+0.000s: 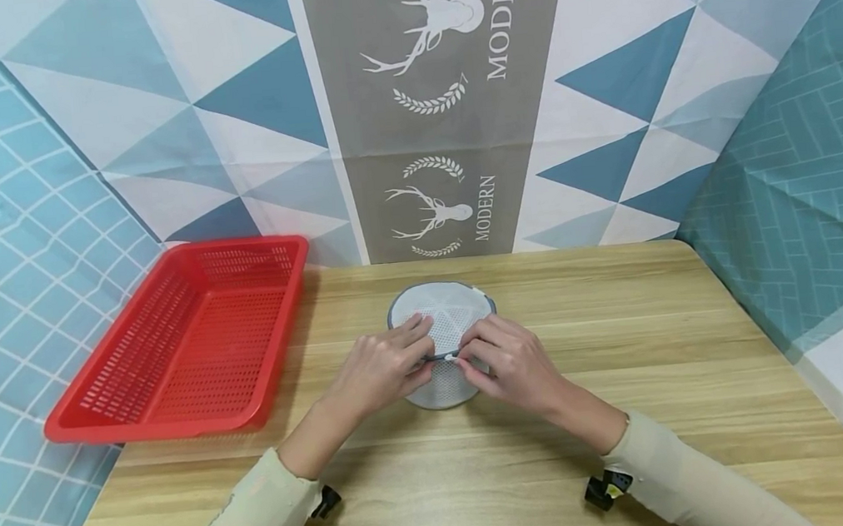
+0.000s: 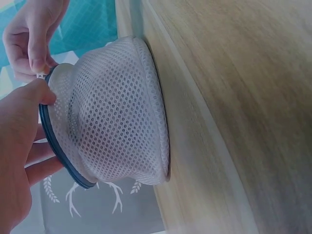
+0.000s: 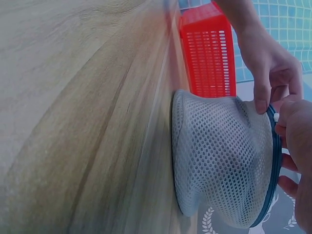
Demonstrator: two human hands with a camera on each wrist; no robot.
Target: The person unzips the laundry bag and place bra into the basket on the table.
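Mesh bag [image 1: 444,334] upright on table [image 1: 621,312] in head view, with red basket [image 1: 218,347] left of bag. Clamped on near side of bag by left grip [image 1: 387,364]; pinched by right grip [image 1: 512,365], white zipper pull [image 1: 450,357] on bag. Left wrist view: base of bag down on table, top held by left grip, just beside right grip. Right wrist view: blue edging [image 3: 276,151] along top of bag, basket beyond bag.

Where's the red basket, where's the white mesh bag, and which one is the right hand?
Red basket [image 1: 214,348]: head view, on its bare bottom.
White mesh bag [image 2: 116,112]: left wrist view, on its mesh side.
Right hand [image 1: 511,362]: head view, on the back of it.
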